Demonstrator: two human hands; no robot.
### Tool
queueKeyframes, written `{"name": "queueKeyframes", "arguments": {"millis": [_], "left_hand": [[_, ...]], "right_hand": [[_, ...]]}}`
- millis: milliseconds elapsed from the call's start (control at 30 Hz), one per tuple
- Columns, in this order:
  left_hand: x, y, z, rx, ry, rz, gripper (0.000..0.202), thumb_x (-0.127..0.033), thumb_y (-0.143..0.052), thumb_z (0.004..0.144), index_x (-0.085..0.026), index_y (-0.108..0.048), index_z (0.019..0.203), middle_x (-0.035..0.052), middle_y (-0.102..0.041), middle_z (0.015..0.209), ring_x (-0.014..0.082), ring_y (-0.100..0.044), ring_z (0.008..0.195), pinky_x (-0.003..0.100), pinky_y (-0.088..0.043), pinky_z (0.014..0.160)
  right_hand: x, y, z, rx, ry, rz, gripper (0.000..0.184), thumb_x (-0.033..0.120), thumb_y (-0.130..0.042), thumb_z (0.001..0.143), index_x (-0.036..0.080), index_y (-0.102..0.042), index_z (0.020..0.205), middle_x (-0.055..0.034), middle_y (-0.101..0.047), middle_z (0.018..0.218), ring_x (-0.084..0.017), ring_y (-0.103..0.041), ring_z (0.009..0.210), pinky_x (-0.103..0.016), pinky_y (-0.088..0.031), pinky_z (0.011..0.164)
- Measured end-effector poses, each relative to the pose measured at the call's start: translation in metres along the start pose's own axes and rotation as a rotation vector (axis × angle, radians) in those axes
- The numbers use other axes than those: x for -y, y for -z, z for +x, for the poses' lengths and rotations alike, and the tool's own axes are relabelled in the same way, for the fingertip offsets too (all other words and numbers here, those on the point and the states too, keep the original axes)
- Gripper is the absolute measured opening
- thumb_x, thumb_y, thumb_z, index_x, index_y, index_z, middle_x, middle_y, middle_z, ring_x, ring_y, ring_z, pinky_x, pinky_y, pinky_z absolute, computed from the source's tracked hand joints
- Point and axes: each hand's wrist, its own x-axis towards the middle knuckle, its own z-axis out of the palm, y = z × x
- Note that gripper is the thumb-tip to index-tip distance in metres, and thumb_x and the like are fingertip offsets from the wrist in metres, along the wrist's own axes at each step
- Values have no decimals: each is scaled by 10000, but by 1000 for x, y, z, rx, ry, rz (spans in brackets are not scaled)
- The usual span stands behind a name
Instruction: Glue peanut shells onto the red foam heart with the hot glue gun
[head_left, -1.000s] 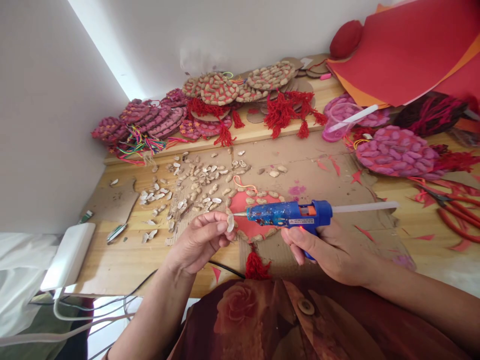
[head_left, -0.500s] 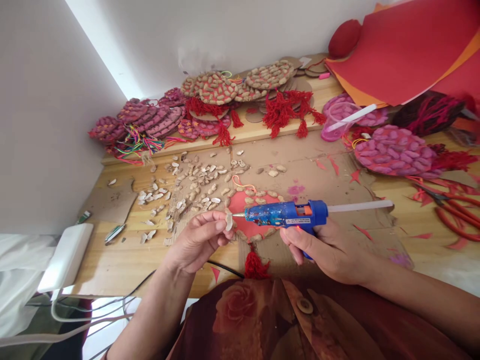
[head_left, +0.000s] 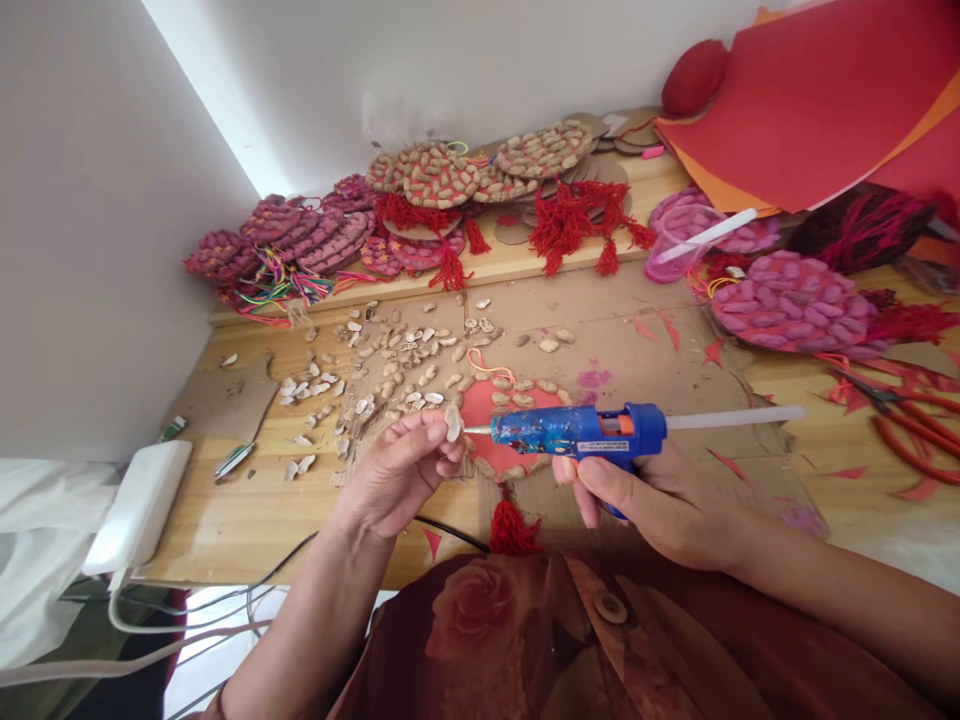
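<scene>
My left hand (head_left: 401, 470) pinches a pale peanut shell half (head_left: 452, 423) between thumb and fingers, held up over the table. My right hand (head_left: 660, 500) grips a blue hot glue gun (head_left: 581, 430) with a clear glue stick out the back; its metal nozzle tip touches the shell. Just beneath them lies a red heart-shaped card (head_left: 487, 415) edged with glued shells, a red tassel (head_left: 514, 528) hanging from its near end.
Loose peanut shells (head_left: 390, 370) are scattered over brown cardboard on the wooden table. Finished shell ornaments with red tassels (head_left: 450, 190) pile along the back ledge; pink ones (head_left: 795, 300) lie right. Red scissors (head_left: 907, 420) sit far right, red paper sheets (head_left: 810, 90) behind.
The left hand has turned the shell slightly and brought it up against the glue gun nozzle. The right hand and gun stay almost in place.
</scene>
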Motion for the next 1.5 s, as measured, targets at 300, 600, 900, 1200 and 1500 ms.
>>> {"name": "queueKeyframes", "arguments": {"millis": [300,600,900,1200,1500], "left_hand": [[3,-10,6,-57,26,-71,377,-329,-961,564,-120,-662,662,-14,-580,594,65,-547,561,132,-424,486],[5,-12,6,-17,28,-80,360,-328,-951,587,-117,-668,658,-23,-564,588,59,-539,564,131,-443,497],[6,-11,6,-14,31,-83,365,-335,-950,592,-116,-667,659,-19,-571,595,58,-541,563,131,-451,500],[7,-8,7,-36,24,-113,359,-319,-953,594,-125,-653,637,-27,-561,587,66,-558,562,149,-475,515],[8,-7,7,-41,18,-122,354,-311,-948,599,-121,-658,670,-32,-537,587,64,-533,557,150,-458,510]], "right_hand": [[-2,-1,-3,76,-13,-26,459,526,-389,1033,207,-549,744,-22,-572,636,-173,-587,607,-313,-463,580],[0,2,-3,78,13,-101,458,474,-383,1041,210,-537,700,-15,-562,618,-162,-555,592,-304,-428,565],[2,1,-1,52,70,-141,393,374,-416,1041,219,-524,696,0,-541,621,-153,-504,576,-310,-384,558],[8,2,1,41,80,-190,345,280,-438,1018,223,-508,685,15,-536,610,-143,-489,560,-303,-365,551],[8,2,2,26,102,-170,337,289,-442,1018,222,-506,693,21,-521,604,-134,-479,552,-294,-371,546]]}}
